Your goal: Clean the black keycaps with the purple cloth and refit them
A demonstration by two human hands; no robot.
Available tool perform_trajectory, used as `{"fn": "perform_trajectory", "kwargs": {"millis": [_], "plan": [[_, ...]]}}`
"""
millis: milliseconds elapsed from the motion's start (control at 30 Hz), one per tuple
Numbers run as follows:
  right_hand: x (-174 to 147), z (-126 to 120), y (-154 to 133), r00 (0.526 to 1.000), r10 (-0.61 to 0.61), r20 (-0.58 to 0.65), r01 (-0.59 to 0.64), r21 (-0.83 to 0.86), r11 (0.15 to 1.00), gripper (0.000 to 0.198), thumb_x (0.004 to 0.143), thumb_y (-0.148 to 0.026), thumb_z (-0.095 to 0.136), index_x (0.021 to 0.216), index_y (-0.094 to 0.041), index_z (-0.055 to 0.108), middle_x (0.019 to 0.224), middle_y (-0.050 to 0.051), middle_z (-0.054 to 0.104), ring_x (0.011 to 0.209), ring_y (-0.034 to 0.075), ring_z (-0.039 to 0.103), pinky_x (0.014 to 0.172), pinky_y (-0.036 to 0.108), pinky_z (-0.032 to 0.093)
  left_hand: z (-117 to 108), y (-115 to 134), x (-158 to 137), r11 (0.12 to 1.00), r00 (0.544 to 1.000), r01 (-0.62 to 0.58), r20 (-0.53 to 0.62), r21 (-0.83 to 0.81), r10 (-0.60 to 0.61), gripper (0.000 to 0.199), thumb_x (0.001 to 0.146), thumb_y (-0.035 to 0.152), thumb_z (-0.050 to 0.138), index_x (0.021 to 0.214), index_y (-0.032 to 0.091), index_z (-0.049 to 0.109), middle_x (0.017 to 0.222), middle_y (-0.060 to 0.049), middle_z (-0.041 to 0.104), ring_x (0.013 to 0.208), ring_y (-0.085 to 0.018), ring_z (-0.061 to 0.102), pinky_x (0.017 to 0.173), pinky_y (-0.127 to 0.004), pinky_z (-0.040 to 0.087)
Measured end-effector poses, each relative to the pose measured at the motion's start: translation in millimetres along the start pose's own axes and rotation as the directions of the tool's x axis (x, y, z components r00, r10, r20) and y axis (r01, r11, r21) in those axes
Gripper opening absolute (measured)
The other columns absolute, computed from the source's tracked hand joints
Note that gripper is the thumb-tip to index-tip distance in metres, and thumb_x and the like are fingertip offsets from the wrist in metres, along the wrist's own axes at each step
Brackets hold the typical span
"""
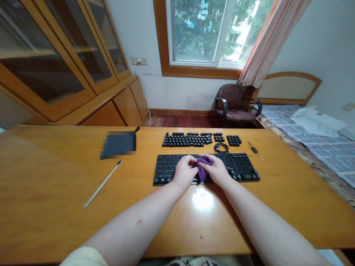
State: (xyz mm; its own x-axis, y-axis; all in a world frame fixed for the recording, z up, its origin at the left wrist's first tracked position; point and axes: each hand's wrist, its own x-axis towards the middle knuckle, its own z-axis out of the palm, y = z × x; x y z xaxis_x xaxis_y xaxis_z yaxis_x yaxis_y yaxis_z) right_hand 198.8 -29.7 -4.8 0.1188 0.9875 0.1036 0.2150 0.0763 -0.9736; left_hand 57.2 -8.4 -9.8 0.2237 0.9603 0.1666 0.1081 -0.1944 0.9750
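A black keyboard (166,167) lies on the wooden table with most of its keycaps off, its key sockets showing. Over its middle, both my hands meet at a small purple cloth (203,173). My right hand (219,169) grips the cloth between thumb and fingers. My left hand (185,170) is closed at the cloth's left edge, its fingertips pinching the fabric. Behind the keyboard, the loose black keycaps (187,140) are laid out in rows, with a number-pad block (234,140) at their right. A coiled black cable (221,148) rests between them and the keyboard.
To the left are a dark pouch (119,146), partly pixelated, and a long pale stick-like brush (102,184) with a dark head. A small black tool with thin wires (254,149) lies at right. Beyond the table (55,192) stand a chair (231,101) and a bed.
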Motion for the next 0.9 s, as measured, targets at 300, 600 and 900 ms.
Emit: {"fn": "perform_trajectory", "kwargs": {"millis": [300, 600, 900], "plan": [[3.4, -2.7, 5.1, 1.0, 0.011, 0.0, -0.011, 0.07, 0.997, 0.028, 0.074, -0.035, 0.06, 0.097, -0.019, 0.066, 0.1, 0.007, 0.068, 0.095, 0.021, 0.061, 0.088, 0.036, 0.044, 0.6, -1.7, -0.1, 0.997, 0.999, 0.027, -0.044, -0.079, -0.031, 0.017, 0.058, 0.01, 0.063, 0.074, 0.015, 0.06, 0.072, 0.001, 0.057, 0.067, -0.011, 0.055, 0.066, -0.023, 0.045], [-5.9, 2.7, -14.4, 1.0, -0.013, -0.009, 0.011, -0.175, 0.984, 0.042, 0.057, -0.031, 0.074, 0.096, -0.018, 0.066, 0.084, 0.005, 0.068, 0.078, 0.021, 0.062, 0.079, 0.036, 0.048, -2.7, 2.2, -2.5, 0.983, 0.992, -0.12, 0.054, 0.142, 0.113, 0.021, 0.057, 0.001, 0.052, 0.068, 0.017, 0.059, 0.073, 0.001, 0.055, 0.072, -0.013, 0.053, 0.066, -0.024, 0.044], [-1.3, 0.1, -7.5, 0.996, 0.059, -0.061, -0.055, 0.061, 0.997, 0.033, 0.069, -0.036, 0.063, 0.097, -0.019, 0.065, 0.095, 0.008, 0.069, 0.089, 0.023, 0.063, 0.082, 0.038, 0.048, 1.0, -2.0, 2.6, 0.989, 0.995, 0.084, -0.036, -0.121, -0.089, 0.016, 0.06, 0.013, 0.067, 0.075, 0.015, 0.063, 0.073, -0.001, 0.062, 0.068, -0.012, 0.057, 0.068, -0.025, 0.046]]}}
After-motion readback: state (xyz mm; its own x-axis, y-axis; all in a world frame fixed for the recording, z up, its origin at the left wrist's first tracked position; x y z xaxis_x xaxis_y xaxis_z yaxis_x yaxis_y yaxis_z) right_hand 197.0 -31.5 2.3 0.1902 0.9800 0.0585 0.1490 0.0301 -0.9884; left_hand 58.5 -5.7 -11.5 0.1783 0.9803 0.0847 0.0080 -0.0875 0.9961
